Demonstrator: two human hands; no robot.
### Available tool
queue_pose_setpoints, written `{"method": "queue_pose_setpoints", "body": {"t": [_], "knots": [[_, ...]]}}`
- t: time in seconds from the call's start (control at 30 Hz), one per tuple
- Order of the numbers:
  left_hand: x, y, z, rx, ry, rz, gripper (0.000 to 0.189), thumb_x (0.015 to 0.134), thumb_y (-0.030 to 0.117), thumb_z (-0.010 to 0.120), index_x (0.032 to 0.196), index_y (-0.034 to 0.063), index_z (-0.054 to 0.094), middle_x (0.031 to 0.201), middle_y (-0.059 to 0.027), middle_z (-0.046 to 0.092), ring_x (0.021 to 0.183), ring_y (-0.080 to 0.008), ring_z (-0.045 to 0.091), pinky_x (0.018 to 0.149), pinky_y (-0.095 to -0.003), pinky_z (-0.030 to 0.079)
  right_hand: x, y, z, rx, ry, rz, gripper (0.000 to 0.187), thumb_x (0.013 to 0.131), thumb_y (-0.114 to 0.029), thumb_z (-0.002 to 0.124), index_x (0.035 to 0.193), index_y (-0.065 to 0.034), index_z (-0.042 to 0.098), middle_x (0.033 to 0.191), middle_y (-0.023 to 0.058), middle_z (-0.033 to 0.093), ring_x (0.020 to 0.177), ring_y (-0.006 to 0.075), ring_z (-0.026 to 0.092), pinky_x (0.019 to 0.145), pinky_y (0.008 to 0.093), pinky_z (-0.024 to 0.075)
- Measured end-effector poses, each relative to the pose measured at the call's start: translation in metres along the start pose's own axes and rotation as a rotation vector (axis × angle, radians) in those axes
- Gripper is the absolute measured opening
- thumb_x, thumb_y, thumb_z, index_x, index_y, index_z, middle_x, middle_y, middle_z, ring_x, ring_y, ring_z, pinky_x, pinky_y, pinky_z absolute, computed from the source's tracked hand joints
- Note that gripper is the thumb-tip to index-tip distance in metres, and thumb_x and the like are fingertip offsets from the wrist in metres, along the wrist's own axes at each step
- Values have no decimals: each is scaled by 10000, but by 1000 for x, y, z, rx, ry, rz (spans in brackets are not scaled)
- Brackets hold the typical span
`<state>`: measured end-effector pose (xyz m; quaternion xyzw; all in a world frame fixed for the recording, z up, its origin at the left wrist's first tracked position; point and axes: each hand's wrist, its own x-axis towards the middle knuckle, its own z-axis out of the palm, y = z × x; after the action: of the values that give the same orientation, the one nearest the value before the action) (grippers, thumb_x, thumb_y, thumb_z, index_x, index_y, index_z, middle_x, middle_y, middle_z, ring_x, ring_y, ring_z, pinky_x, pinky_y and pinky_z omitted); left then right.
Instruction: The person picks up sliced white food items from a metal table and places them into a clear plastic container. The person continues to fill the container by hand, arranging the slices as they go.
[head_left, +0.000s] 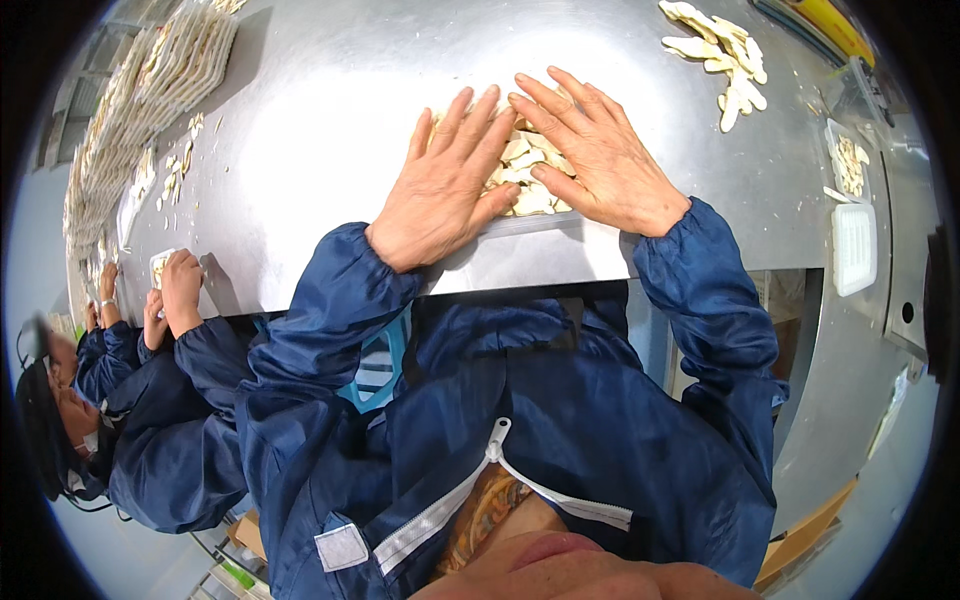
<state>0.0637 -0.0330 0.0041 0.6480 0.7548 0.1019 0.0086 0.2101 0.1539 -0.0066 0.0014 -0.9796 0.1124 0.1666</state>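
Both hands rest palm down over a shallow tray (540, 223) of pale, flat slices (531, 157) near the front edge of the steel table. My left hand (454, 176) covers the tray's left side, its fingers slightly spread and its thumb on the slices. My right hand (596, 154) lies across the right side, fingers apart, with the thumb pointing inward. The two hands' fingertips nearly meet at the far side. Neither hand grips anything. Slices show between the thumbs, while the rest of the tray is hidden beneath the hands and in glare.
Tall stacks of filled trays (150, 105) stand at the left, with loose slices (176, 172) beside them. A slice pile (724, 56) lies far right. A part-filled tray (849, 166) and an empty white tray (855, 249) sit at the right edge. Co-workers' hands (180, 289) work at left.
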Motion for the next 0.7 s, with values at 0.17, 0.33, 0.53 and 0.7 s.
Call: {"method": "queue_pose_setpoints", "body": {"t": [0.17, 0.33, 0.53, 0.7], "knots": [[-3, 1, 10, 25, -10, 19, 722, 1014, 577, 366, 1561, 114, 279, 1634, -132, 196, 1519, -321, 138, 1219, -541, 106, -2, 0, 4, -11, -33, 5, 606, 980, -422, 473, 1507, -131, 405, 1598, 83, 320, 1494, 294, 228, 1218, 483, 194], [-4, 3, 11, -6, -15, -2, 713, 1018, 586, 335, 1569, 139, 270, 1645, -113, 176, 1526, -306, 116, 1226, -524, 79, -2, 1, -3, 46, -22, -5, 668, 951, -455, 521, 1513, -119, 392, 1599, 89, 317, 1494, 312, 222, 1212, 495, 197], [-5, 6, 5, -9, 21, -7, 685, 1024, 567, 340, 1565, 149, 289, 1645, -100, 185, 1526, -301, 121, 1225, -522, 80, -15, -16, -39, 135, -96, -30, 725, 875, -382, 645, 1493, -84, 412, 1584, 122, 334, 1485, 343, 236, 1190, 495, 241], [-7, 4, 6, 12, 9, -7, 657, 1032, 541, 339, 1563, 156, 296, 1645, -88, 192, 1526, -291, 127, 1224, -522, 82, -28, -33, -41, 157, 40, -111, 540, 736, -180, 743, 1232, -22, 604, 1369, 143, 546, 1318, 319, 464, 1062, 449, 376]]}}
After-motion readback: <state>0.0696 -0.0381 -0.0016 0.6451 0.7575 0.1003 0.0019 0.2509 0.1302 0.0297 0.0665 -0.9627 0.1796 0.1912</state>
